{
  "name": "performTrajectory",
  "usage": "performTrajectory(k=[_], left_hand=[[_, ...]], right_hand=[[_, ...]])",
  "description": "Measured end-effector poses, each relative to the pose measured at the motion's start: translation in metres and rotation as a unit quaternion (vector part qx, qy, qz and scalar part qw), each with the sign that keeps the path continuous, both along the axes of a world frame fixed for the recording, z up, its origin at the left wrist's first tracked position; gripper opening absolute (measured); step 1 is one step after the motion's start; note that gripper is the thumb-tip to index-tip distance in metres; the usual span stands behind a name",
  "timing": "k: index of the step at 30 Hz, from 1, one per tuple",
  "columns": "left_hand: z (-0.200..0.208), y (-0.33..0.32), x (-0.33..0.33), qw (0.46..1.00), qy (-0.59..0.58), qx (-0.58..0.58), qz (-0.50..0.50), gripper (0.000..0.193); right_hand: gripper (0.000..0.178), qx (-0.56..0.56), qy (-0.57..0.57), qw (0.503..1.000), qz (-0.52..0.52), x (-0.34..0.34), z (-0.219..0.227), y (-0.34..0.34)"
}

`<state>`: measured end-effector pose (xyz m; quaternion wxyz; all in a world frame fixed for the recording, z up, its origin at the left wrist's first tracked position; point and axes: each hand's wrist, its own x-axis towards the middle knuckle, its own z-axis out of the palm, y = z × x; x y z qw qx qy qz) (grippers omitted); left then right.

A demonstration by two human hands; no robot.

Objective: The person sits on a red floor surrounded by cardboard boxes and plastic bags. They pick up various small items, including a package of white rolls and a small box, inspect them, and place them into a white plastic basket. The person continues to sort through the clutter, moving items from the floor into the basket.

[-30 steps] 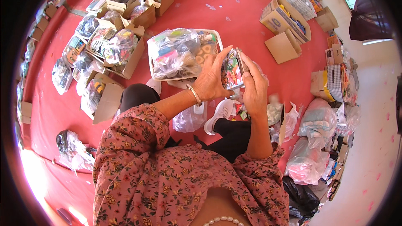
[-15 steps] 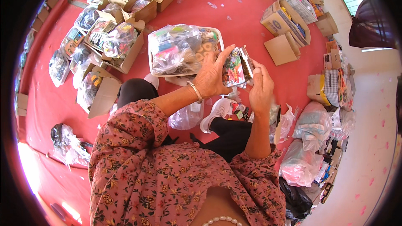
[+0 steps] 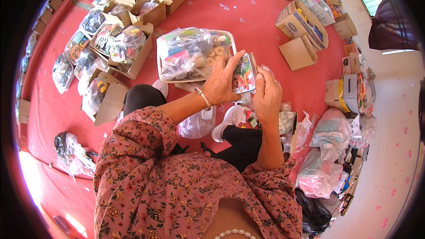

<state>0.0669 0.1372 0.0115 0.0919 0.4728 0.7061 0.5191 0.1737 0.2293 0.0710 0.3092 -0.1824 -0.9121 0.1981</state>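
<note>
Floor: red [image 3: 248, 31], smooth sheeting by the look of it, dotted with clear plastic scraps.
Blouse: soft printed cloth [image 3: 190, 186], floral, loose in the sleeves.
Box: stiff brown cardboard [image 3: 290, 22], flaps open, far right.
Basket: white, rigid rim [image 3: 160, 68], just left of the hands.
Bag: thin, crinkled clear plastic [image 3: 183, 55], bulging in the basket, bound to be slippery.
Left hand: fingers spread in a wide C [image 3: 219, 79], gripping the stack from its left side.
Right hand: fingers curled, pinching the stack's right edge [image 3: 267, 97].
Stack: glossy, brightly printed flat pieces [image 3: 244, 74], cards or thin booklets (I can't tell which from here), held up between both hands, near the basket's right side. Probably light and fairly stiff together, yet apt to slide apart or crease at the corners; best held by opposite edges, squeezed evenly.
Bracelet: hard, shiny ring [image 3: 203, 98], around the left wrist.
</note>
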Motion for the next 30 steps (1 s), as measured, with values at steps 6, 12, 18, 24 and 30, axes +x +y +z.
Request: performTrajectory(k=[6, 12, 18, 24, 30], left_hand=[[0.003, 0.0, 0.002, 1.0, 0.003, 0.001, -0.031, 0.103], [0.008, 0.001, 0.0, 0.991, 0.018, 0.061, -0.116, 0.101], [0.009, 0.001, 0.002, 0.987, 0.035, 0.063, -0.147, 0.107], [0.009, 0.002, 0.005, 0.987, 0.041, 0.047, -0.146, 0.109], [0.011, 0.005, 0.004, 0.982, -0.04, 0.053, -0.178, 0.108]], right_hand=[[0.017, -0.273, 0.024, 0.961, 0.043, 0.009, -0.004, 0.011], [0.031, -0.514, 0.01, 0.851, 0.107, 0.019, 0.009, 0.03], [0.041, -0.594, 0.009, 0.798, 0.103, 0.018, 0.012, 0.024], [0.048, -0.602, 0.011, 0.793, 0.09, 0.018, 0.002, 0.026], [0.036, -0.659, 0.039, 0.748, 0.068, 0.019, 0.014, 0.03]])
